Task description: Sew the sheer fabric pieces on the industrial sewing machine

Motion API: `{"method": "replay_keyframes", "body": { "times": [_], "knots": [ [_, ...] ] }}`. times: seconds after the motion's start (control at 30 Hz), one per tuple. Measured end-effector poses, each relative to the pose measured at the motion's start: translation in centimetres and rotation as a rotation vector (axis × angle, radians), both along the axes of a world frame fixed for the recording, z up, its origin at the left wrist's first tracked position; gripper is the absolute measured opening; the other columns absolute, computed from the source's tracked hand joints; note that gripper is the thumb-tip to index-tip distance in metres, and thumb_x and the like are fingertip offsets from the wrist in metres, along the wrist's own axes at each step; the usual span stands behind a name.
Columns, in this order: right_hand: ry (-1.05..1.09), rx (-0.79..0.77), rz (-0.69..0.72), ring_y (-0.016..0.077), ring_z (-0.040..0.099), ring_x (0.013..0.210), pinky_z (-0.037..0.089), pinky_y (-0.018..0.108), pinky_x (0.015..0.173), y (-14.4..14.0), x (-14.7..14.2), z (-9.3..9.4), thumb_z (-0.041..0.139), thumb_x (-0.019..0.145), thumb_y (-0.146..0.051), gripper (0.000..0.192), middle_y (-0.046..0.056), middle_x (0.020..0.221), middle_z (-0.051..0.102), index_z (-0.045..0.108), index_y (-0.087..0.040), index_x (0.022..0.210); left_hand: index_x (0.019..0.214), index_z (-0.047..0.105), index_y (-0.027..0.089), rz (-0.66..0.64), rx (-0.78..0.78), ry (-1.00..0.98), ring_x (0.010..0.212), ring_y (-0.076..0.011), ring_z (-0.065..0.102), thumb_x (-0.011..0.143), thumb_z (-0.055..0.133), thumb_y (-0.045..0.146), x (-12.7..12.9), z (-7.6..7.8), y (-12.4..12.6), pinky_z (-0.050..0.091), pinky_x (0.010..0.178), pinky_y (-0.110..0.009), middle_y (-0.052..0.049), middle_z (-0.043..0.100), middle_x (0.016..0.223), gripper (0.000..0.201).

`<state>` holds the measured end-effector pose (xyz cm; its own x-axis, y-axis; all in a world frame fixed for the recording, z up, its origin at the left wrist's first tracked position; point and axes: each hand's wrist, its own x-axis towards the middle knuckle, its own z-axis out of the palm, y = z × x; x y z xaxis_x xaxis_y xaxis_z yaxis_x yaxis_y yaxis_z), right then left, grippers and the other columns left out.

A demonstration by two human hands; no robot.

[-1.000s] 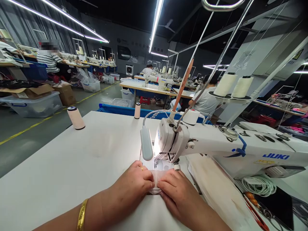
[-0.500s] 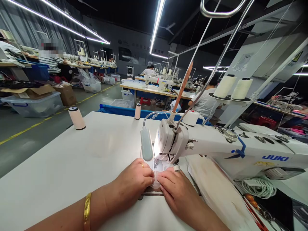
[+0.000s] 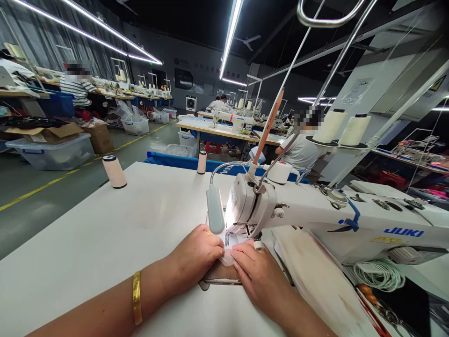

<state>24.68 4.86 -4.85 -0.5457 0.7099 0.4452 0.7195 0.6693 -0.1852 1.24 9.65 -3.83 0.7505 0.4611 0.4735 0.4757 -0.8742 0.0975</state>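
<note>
A small piece of sheer white fabric lies under the needle area of a white sewing machine. My left hand, with a ring and a gold bracelet, is closed on the fabric's left edge, its thumb and fingers pinched. Across from it, my right hand grips the right edge with its fingers bent together. Both hands are just in front of the presser foot, which is partly hidden. A grey clip-on lamp lights the spot from the left of the machine head.
Two pale pink thread cones stand on the white table. Cream fabric lies under the machine arm, near a coiled white cable. A pencil stands upright on the machine head. People sit at other machines beyond.
My left hand has shifted slightly up towards the machine with the fabric, baring more of the brown plate below. My right hand stays nearly in place. The whole view has tilted a little.
</note>
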Motion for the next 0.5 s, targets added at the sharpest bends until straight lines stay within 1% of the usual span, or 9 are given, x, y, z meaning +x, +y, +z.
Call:
{"method": "replay_keyframes", "body": {
  "times": [0.1, 0.17, 0.27, 0.33, 0.43, 0.5],
  "knots": [
    [-0.009, -0.002, -0.01, 0.0276, 0.067, 0.1, 0.052, 0.04, 0.084, 0.2, -0.03, 0.02, 0.051, 0.098, -0.004, 0.023, 0.007, 0.105, 0.074, 0.065, -0.023, 0.101, 0.084, 0.069, 0.021, 0.028, -0.007, 0.027, 0.081, -0.0189, 0.069, 0.089, 0.059, 0.002, -0.02, 0.18, 0.14, 0.047, 0.078, -0.033, -0.003, 0.077, 0.092, 0.022],
    [-0.018, -0.011, -0.019, 0.0272, 0.067, 0.097, 0.052, 0.04, 0.083, 0.33, -0.02, 0.07, 0.05, 0.099, -0.005, 0.023, 0.007, 0.104, 0.074, 0.064, -0.023, 0.101, 0.084, 0.068, 0.021, 0.043, -0.009, 0.033, 0.078, -0.0185, 0.069, 0.088, 0.061, 0.001, 0.0, 0.27, 0.21, 0.047, 0.078, -0.033, -0.002, 0.077, 0.094, 0.022],
    [-0.028, -0.017, -0.031, 0.0271, 0.066, 0.093, 0.052, 0.041, 0.081, 0.49, 0.02, 0.03, 0.047, 0.101, -0.005, 0.027, 0.008, 0.106, 0.073, 0.065, -0.023, 0.112, 0.083, 0.067, 0.021, 0.066, -0.002, 0.025, 0.077, -0.0188, 0.068, 0.087, 0.062, -0.001, 0.11, 0.25, 0.32, 0.046, 0.079, -0.034, -0.002, 0.077, 0.097, 0.022],
    [-0.03, -0.032, -0.045, 0.0278, 0.066, 0.094, 0.052, 0.041, 0.08, 0.57, 0.05, -0.08, 0.045, 0.102, -0.006, 0.03, 0.008, 0.109, 0.073, 0.065, -0.023, 0.118, 0.082, 0.067, 0.02, 0.068, 0.001, 0.006, 0.081, -0.0198, 0.068, 0.088, 0.062, 0.0, 0.22, 0.18, 0.4, 0.047, 0.081, -0.034, -0.002, 0.077, 0.098, 0.022],
    [-0.026, -0.058, -0.064, 0.0286, 0.067, 0.098, 0.054, 0.042, 0.081, 0.65, 0.11, -0.23, 0.043, 0.104, -0.008, 0.031, 0.009, 0.116, 0.073, 0.064, -0.023, 0.121, 0.08, 0.066, 0.02, 0.065, -0.015, -0.036, 0.086, -0.0206, 0.068, 0.091, 0.059, 0.001, 0.31, 0.31, 0.46, 0.047, 0.082, -0.033, -0.002, 0.076, 0.097, 0.023],
    [-0.022, -0.065, -0.068, 0.0289, 0.067, 0.1, 0.055, 0.043, 0.082, 0.68, 0.16, -0.27, 0.043, 0.105, -0.009, 0.031, 0.009, 0.121, 0.073, 0.064, -0.022, 0.123, 0.083, 0.066, 0.021, 0.077, -0.052, -0.044, 0.09, -0.0212, 0.068, 0.094, 0.057, 0.004, 0.27, 0.72, 0.41, 0.048, 0.083, -0.033, -0.003, 0.075, 0.098, 0.022]
  ]
}}
